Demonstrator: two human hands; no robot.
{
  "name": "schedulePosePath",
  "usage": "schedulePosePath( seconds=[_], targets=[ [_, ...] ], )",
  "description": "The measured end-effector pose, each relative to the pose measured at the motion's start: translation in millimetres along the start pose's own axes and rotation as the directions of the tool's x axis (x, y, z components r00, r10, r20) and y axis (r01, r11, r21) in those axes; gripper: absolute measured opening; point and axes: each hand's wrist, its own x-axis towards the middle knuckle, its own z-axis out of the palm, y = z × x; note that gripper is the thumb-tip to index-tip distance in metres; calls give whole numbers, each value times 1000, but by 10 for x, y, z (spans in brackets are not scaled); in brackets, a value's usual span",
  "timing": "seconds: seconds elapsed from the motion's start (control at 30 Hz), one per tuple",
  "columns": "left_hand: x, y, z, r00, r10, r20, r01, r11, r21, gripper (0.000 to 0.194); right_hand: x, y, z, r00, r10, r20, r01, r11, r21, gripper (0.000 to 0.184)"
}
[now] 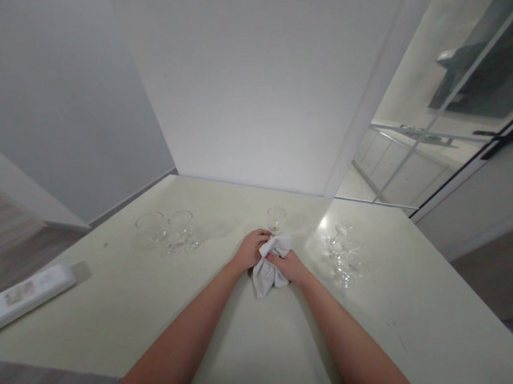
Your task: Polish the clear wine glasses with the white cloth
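A clear stemmed glass stands out beyond my hands, its bowl pointing away from me. My left hand is closed at the lower end of this glass, fingers at its stem; the foot is hidden by the cloth and fingers. In my right hand is a bunched white cloth, pressed against the stem end of the glass. Loose folds of the cloth hang toward me, just over the table.
The pale table reaches to a white wall panel. Clear glasses sit to the left, and several small clear glass pieces to the right. A long white box lies at the left edge. A glazed door is beyond the right side.
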Motion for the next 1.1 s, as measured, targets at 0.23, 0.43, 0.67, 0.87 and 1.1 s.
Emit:
schedulePosePath(
  seconds=[0.23, 0.43, 0.67, 0.87, 1.1],
  targets=[
    [-1, -28, 15, 1000, 4, 11, -3, 1000, -11, 22, 11, 49, 0, 1000, 6, 0, -6, 1000, -4, 41],
    [5, -29, 7, 1000, 14, 18, -14, 1000, -8, 23, 11, 29, 13, 1000, -14, -4, 14, 1000, 14, 37],
    [6, -28, 0, 1000, 15, 21, -15, 1000, 13, 22, -4, 1, 8, 1000, 3, -8, -3, 1000, -10, 38],
    [1, -24, -1, 1000, 8, 20, -8, 1000, 21, 22, 1, 26, 5, 1000, -20, 7, 20, 1000, -13, 37],
    [1, -22, 1, 1000, 13, 24, -13, 1000, 18, 22, -4, 24, 5, 999, -32, 6, 32, 999, -12, 35]
  ],
)
